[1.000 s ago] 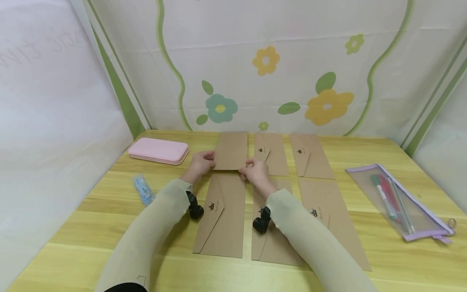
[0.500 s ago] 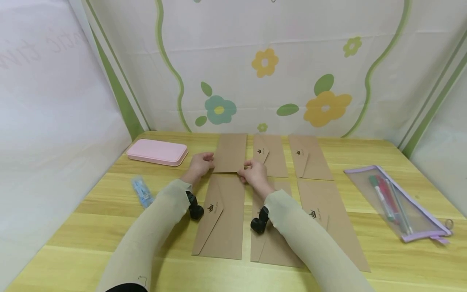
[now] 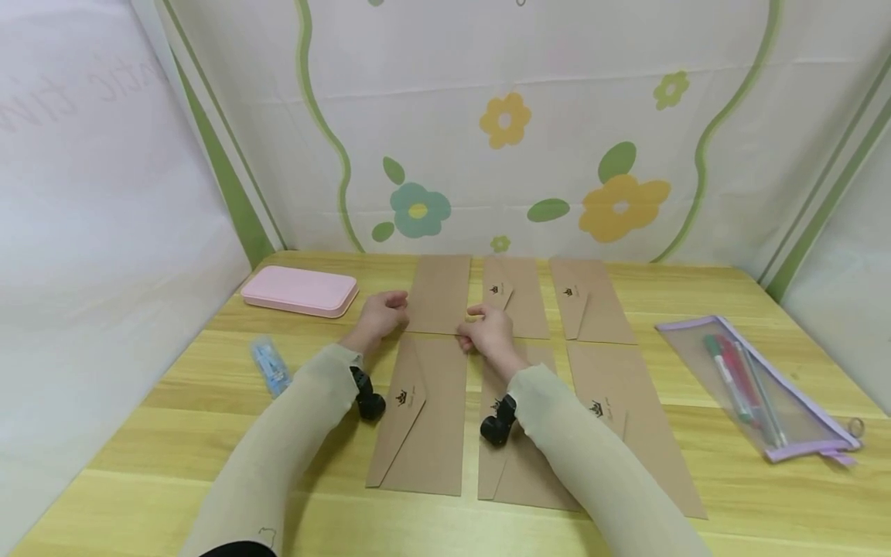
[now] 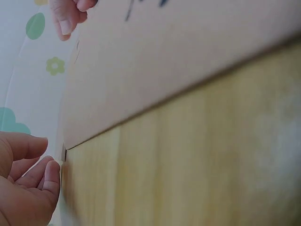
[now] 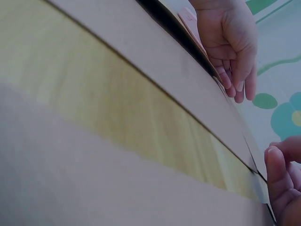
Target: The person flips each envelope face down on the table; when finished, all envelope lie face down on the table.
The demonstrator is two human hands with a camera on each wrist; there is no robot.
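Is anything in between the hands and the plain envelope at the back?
No, nothing visible. The left hand is by the left edge of the plain envelope, the right hand by its near right corner. The pink case lies farther left.

I'm looking at a wooden table, yellowish and grainy. Six brown envelopes lie on it in two rows of three; the one at back left shows a plain face, the others flaps with dark crowns. Left of them sit a pink case and a blue packet; rightward, a see-through, purple-edged pouch lies askew.
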